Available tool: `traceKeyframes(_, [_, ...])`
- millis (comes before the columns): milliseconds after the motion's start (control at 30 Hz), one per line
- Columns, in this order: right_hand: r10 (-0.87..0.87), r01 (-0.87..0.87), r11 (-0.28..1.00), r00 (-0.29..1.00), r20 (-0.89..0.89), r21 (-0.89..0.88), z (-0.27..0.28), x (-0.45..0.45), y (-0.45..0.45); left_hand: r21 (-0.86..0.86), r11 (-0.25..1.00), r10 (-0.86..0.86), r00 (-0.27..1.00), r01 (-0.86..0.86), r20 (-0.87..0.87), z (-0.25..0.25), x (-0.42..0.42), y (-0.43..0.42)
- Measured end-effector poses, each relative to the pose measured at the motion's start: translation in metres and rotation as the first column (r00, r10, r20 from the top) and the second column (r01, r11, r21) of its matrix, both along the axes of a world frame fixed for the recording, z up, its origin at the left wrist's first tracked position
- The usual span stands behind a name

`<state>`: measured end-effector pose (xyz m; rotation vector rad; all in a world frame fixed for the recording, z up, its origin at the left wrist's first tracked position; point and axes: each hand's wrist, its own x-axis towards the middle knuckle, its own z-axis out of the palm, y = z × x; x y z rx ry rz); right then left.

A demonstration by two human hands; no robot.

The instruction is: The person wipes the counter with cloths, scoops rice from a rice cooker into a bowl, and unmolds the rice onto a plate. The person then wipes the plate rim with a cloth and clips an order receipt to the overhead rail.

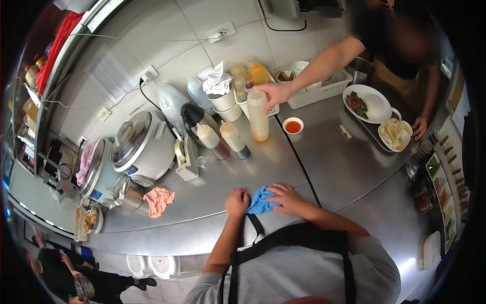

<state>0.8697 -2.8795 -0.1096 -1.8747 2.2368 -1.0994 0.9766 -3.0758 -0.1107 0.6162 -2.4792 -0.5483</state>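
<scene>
My right hand [287,199] lies over a crumpled blue cloth [260,200] at the counter's front edge, its fingers bent onto the fabric. Just left of the cloth, my left hand [237,203] rests on the steel as a loose fist; I see nothing in it. Beyond my hands stand two squeeze bottles, one with dark red sauce [213,142] and one with dark sauce [235,141]. Across the counter, a co-worker's hand [274,95] grips a taller squeeze bottle [258,119] with a little orange liquid at its bottom. A small bowl of red sauce [293,125] sits beside it.
On the right, a tray [375,133] carries a plate of rice and meat [373,104] and a bowl of pale food [394,135]. To the left are a tape dispenser [187,161], a rice cooker [143,143] and a pink cloth [159,201]. White baskets [324,92] line the wall.
</scene>
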Motion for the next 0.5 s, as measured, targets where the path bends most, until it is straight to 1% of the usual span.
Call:
traceKeyframes(133, [0.002,-0.002,1.0,1.0,0.013,-0.002,-0.0012,0.0002,0.0001,0.022,1.0,0.015,1.0,-0.015,0.019,0.0016,0.0012,0.0014])
traceKeyframes(500, [-0.003,0.003,1.0,1.0,0.015,0.003,0.0059,0.0024,0.0021,0.02,1.0,-0.009,1.0,0.009,0.001,0.0043,0.0021,0.0029])
